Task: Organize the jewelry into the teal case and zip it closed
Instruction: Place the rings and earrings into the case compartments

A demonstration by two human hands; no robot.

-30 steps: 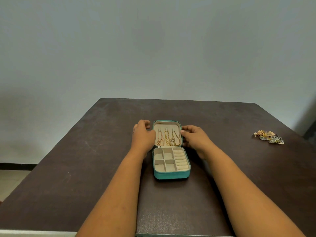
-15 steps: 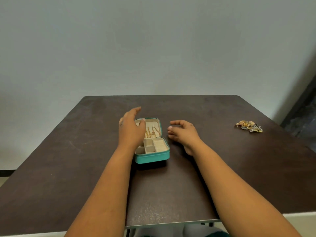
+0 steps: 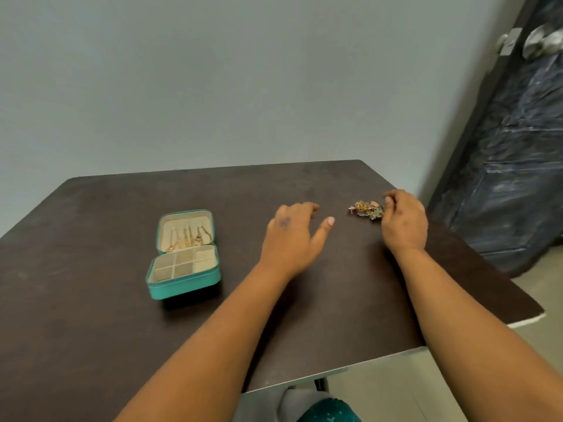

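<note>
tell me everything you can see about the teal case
The teal case is a small rectangular box with rounded corners, its outside looking like teal leatherette. It lies open on the dark table, left of both hands, and nothing touches it. The lid is folded back away from the person, its beige lining holding several gold chains. The base has a beige lining divided into small square compartments on the left and a ridged strip on the right; all look empty.

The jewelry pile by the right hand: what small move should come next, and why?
Probably the right hand should pinch one piece from the pile and carry it to the case. Its fingers already touch the pile's edge, the case lies open with bare compartments, and the left hand hovers between them holding nothing.
</note>
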